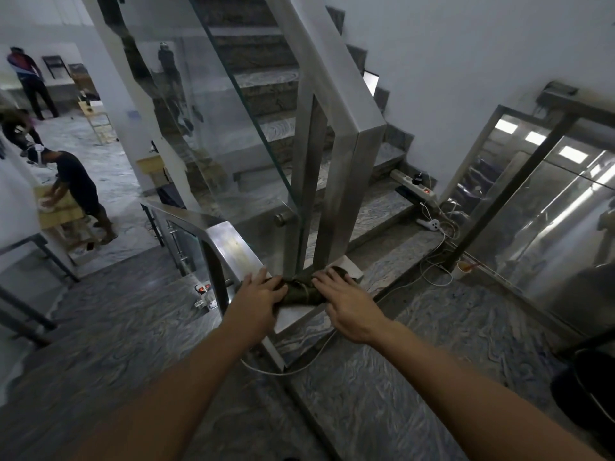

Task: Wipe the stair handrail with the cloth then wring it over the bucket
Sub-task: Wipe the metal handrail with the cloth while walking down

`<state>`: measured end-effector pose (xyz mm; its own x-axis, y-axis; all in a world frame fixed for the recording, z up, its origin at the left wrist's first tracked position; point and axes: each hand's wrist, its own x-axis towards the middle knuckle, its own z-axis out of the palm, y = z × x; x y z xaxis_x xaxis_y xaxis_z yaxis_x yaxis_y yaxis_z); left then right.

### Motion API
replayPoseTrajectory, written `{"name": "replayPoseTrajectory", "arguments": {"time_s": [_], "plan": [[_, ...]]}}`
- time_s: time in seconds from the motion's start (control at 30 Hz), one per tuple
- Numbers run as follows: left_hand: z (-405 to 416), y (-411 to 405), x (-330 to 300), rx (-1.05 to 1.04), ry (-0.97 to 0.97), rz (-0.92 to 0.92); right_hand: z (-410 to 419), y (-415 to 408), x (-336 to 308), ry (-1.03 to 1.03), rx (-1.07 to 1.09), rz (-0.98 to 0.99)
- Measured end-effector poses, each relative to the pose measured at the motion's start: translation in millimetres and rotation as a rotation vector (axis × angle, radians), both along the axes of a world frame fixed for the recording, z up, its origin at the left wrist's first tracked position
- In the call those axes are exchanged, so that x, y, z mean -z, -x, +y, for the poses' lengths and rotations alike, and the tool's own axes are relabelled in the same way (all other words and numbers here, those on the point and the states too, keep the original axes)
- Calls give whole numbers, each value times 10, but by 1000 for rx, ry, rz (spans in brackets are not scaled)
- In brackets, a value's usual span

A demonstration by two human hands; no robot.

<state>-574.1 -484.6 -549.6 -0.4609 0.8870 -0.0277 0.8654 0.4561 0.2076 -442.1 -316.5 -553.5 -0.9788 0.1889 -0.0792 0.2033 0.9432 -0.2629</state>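
Dark cloth (299, 290) bunched on handrail (233, 247) flat top, near its corner, long axis spanning left hand (258, 299) to right hand (346, 304). Both grips spread, palms pressing, not closed. Bucket (589, 390) well right, nearer right hand.

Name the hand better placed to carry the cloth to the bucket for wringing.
Right, probably. The bucket sits at the frame's lower right, on the right hand's side. Both hands rest flat on the dark cloth lying on the handrail; the left hand would have to cross over.
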Motion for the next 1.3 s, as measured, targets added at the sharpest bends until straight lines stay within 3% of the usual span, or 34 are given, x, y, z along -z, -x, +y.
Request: {"name": "replayPoseTrajectory", "arguments": {"time_s": [0.13, 0.33, 0.47, 0.6, 0.73, 0.83, 0.93, 1.07, 1.3], "plan": [[-110, 44, 31, -77, -3, 17, -71, -46, 126, -123, -100, 83], [-84, -124, 110, -183, -93, 75, 165, -48, 129, -260, -5, 84], [-88, -109, 213, -185, -33, 8, -97, -72, 255, -133, 22, 70], [-98, 36, 191, -208, -38, -80, -399, -88, 311, -245, 12, 129], [-91, 148, 84, -218, 63, 20, -493, -72, 229, -231, 25, 172], [-44, 63, 12, -281, 2, 107, -361, -43, 207, -275, -130, 183], [-7, 44, 53, -344, -37, 3, -163, -3, 197, -260, -312, 128], [-37, 233, 157, -315, 7, -89, -80, 0, 212, -258, -390, 34], [9, 483, 139, -327, 110, 0, -513, 61, 204, -152, -236, 16]]}}
